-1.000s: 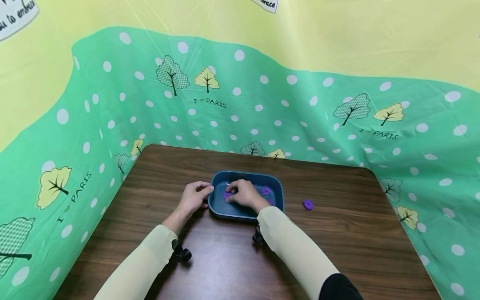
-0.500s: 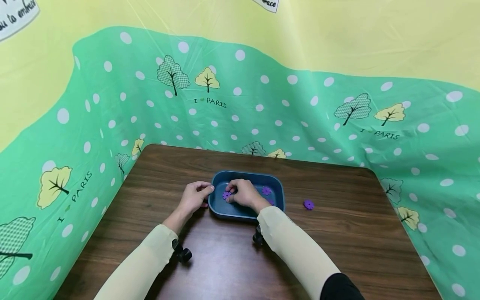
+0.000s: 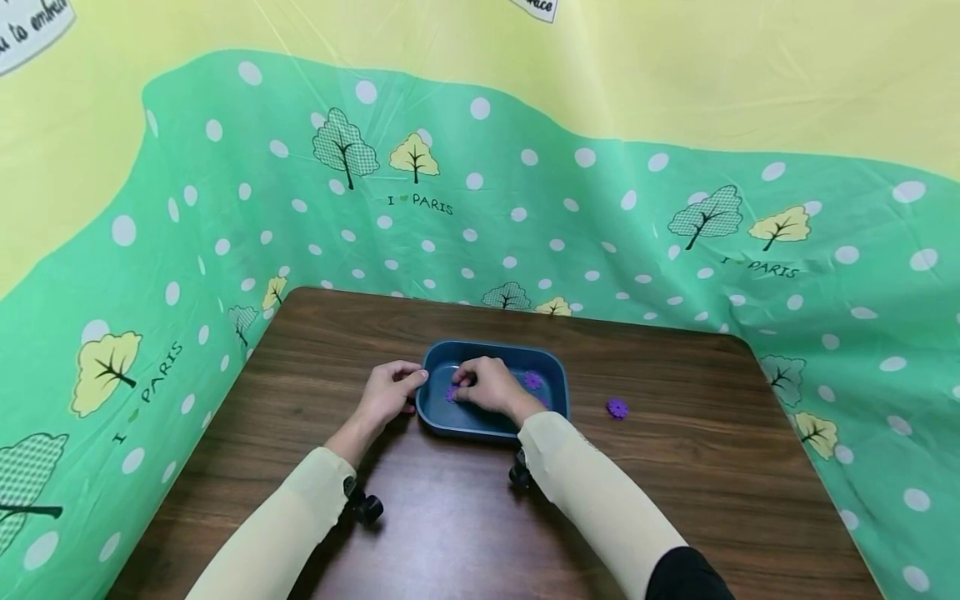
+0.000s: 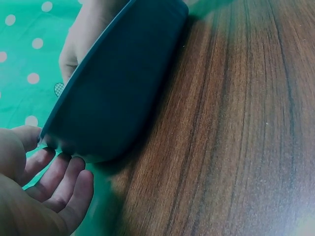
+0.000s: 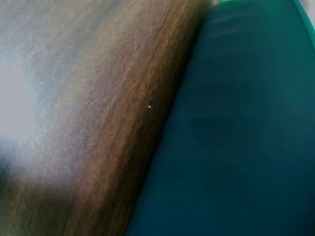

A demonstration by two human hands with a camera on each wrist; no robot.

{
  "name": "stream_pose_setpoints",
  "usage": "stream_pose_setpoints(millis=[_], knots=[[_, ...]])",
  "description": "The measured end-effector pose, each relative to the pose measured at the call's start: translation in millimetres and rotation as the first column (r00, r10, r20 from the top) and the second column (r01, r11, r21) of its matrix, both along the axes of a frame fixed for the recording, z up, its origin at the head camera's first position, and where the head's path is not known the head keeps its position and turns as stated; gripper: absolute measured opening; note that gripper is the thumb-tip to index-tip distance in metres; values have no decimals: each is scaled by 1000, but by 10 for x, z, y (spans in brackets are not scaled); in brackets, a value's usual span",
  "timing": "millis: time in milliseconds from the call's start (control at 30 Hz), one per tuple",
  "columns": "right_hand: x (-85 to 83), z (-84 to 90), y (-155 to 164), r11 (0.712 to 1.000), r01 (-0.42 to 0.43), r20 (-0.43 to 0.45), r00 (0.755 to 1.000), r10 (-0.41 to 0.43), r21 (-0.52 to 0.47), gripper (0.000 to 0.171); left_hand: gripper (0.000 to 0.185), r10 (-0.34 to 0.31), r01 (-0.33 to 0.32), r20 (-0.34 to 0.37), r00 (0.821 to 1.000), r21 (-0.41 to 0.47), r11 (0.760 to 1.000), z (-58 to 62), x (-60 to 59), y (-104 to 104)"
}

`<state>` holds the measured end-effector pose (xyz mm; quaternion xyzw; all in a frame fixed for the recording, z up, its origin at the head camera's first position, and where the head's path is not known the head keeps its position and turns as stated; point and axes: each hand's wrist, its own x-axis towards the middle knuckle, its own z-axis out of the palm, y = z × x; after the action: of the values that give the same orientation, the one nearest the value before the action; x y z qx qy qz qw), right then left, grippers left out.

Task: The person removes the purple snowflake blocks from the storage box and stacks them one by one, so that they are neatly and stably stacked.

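A dark blue, rounded rectangular tray (image 3: 491, 432) sits on the table. At its left end my left hand (image 3: 386, 396) holds it, thumb at the rim and fingertips against the outer wall, as the left wrist view shows. My right hand (image 3: 487, 387) reaches down inside, thumb and forefinger curled at a small purple flower-shaped disc (image 3: 451, 393) that they partly cover. Farther right in the tray lies another purple disc (image 3: 532, 380), and one more peeks out beside the right wrist. The right wrist view shows only the tray's outer side (image 5: 236, 128) and the table.
One purple flower-shaped disc (image 3: 617, 408) lies on the wooden table (image 3: 697, 467) to the right of the tray. Behind and around the table hangs a green and yellow printed cloth (image 3: 450, 167).
Both hands stay almost where they were. The purple disc at my right fingertips shows less of its face than half a second ago, and my right forearm has shifted slightly right.
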<state>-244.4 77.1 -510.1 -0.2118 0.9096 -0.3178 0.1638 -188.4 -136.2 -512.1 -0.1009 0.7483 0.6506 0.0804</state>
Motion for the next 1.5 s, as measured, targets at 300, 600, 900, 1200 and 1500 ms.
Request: stream_pose_setpoints(millis=[300,600,900,1200,1500], knots=[[-5,13,-16,988,-95,-34,994,100,121,31,31,4,-4,-8,1000,-6,1000,-16,-6,0],[3,12,-5,973,-134,-101,983,155,187,29,32,1,-1,-1,1000,-8,1000,-9,10,12],[-2,-3,15,987,-116,-92,988,127,112,25,31,11,-11,-1,1000,-26,1000,-26,-6,4],[13,-2,69,997,-81,-67,994,82,20,23,30,15,-15,-10,1000,-13,1000,-37,-6,4],[14,-7,179,999,-25,-83,996,23,-29,10,30,9,-9,-11,1000,-12,1000,-52,-7,6]])
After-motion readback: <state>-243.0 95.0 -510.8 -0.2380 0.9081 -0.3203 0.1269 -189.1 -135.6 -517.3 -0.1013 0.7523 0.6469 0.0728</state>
